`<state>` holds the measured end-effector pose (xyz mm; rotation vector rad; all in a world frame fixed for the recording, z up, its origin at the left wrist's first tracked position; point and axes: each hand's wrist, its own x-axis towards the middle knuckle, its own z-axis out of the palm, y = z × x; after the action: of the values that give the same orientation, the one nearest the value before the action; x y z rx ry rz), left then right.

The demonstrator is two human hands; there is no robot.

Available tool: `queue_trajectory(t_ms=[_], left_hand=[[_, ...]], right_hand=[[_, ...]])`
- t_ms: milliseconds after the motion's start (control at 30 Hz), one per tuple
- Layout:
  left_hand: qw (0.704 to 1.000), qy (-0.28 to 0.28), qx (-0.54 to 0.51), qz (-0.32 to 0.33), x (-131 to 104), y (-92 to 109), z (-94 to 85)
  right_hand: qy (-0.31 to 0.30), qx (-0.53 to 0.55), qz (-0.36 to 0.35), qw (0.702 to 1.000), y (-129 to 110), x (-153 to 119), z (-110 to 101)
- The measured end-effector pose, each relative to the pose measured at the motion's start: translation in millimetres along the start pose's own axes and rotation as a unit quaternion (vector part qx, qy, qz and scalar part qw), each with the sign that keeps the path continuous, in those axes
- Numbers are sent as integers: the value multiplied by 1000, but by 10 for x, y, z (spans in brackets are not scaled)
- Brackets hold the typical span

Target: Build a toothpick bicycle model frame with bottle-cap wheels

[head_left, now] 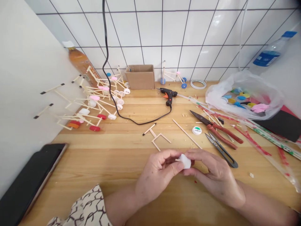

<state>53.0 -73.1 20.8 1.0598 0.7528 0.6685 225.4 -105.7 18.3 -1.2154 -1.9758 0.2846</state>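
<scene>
My left hand (pixel 157 176) and my right hand (pixel 215 175) meet at the front middle of the table, both closed on a small white piece (pixel 185 161), possibly foam or a cap. The tip of a thin pale stick pokes out of it on the left side. Fingers hide the rest of the piece. Just beyond my hands lies a small frame of wooden sticks (pixel 154 135) with black-tipped ends. A single stick (pixel 187 133) slants behind my right hand, and a white cap with a green mark (pixel 197 130) lies to its right.
Several stick models with cap wheels (pixel 94 128) crowd the left. A glue gun (pixel 168 95) with its black cord, a cardboard box (pixel 140 77) and a tape roll (pixel 198 84) sit toward the back. Pliers (pixel 217 128), thread snips (pixel 222 150) and a bag of caps (pixel 244 94) occupy the right.
</scene>
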Motion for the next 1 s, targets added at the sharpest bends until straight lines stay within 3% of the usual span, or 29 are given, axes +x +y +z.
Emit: queue_trajectory(t_ms=[100, 267, 400, 633, 733, 833, 1000], left_hand=[[1000, -6, -13, -10, -4, -15, 18], [998, 44, 5, -51, -8, -14, 47], [997, 50, 2, -54, -12, -3, 46], [998, -8, 62, 21, 5, 21, 1], [990, -11, 124, 68, 20, 31, -39], [988, -11, 141, 69, 44, 33, -60], [980, 61, 188, 19, 71, 11, -56]], right_hand=[[2, 0, -9, 1000, 4, -28, 18], [9, -35, -43, 998, -10, -75, 54], [15, -42, -52, 998, -19, -75, 71], [4, -18, -28, 999, 36, -83, 101], [-6, -32, -28, 999, 53, -93, 103], [-19, -19, -26, 999, 48, -82, 91], [-35, 6, -12, 999, 40, -70, 72]])
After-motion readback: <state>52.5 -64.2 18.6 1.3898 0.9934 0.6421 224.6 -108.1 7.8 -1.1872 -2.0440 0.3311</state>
